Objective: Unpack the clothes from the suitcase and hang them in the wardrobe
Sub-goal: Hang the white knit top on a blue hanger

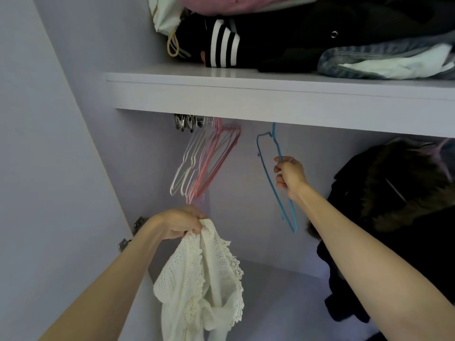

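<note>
Head view looks into an open wardrobe [73,57] with pale lilac walls. At lower centre the left hand [178,223] has its fingers curled tight around a bunched top edge of a white lace garment [200,286], which hangs down from that grip toward the bottom edge of the frame, clear of the wardrobe walls. Right of centre the right hand [289,177] grips the sloping arm of a blue hanger [275,178], fingers wrapped round the thin wire; the hanger's hook runs up behind the shelf front, so its seat on the rail is hidden. Left of the blue hanger, well apart from it, a bundle of pink and white hangers [204,158] dangles tilted from under the shelf, with a cluster of metal clips [187,122] just beside their hooks.

Across the upper part of the frame runs a shelf [221,92]. On it lie piled clothes: a black garment with white stripes [222,45], folded denim [384,62] at upper right, and pink fabric [241,4] on top. At the right edge, below the shelf, dark clothing [394,193] hangs, its lower part touching the right forearm.
</note>
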### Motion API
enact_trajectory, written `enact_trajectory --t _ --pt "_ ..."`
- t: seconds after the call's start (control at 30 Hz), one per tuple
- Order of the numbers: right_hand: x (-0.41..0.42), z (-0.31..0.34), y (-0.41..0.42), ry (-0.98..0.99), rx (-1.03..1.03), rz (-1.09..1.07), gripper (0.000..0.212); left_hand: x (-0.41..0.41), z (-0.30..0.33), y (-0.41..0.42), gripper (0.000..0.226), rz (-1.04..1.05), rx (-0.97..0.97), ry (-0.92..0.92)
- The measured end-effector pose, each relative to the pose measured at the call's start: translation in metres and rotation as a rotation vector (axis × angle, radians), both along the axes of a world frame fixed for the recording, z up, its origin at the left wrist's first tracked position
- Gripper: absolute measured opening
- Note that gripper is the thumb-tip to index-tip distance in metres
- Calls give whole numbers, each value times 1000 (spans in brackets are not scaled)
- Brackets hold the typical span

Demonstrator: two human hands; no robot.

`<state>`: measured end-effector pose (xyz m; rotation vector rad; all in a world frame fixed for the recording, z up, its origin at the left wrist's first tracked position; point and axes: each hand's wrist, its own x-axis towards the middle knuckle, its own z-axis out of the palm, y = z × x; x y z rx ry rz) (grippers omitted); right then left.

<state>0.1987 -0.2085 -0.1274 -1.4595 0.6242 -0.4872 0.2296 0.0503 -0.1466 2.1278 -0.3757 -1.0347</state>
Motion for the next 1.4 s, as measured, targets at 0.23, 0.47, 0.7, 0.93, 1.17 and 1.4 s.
enact_trajectory --t 0.23,0.47,0.7,0.93,1.17,1.4 --pt "-18 -13 -7 -44 -47 -38 9 -3 -4 -17 15 157 -125 -9" --pt "-41 -45 -21 240 154 50 20 -7 0 -38 21 323 -258 -83" --pt "-80 -71 -16 171 76 118 38 -14 -18 -46 20 420 -341 -69" --pt "-56 -76 -15 166 -171 -26 35 -4 -22 -43 17 571 -364 -131" --pt "-70 -95 -30 377 -107 -26 30 -4 -40 -34 15 653 -405 -135" --pt "-88 -92 -47 581 -454 -163 40 1 -61 -33 22 719 -280 -274"
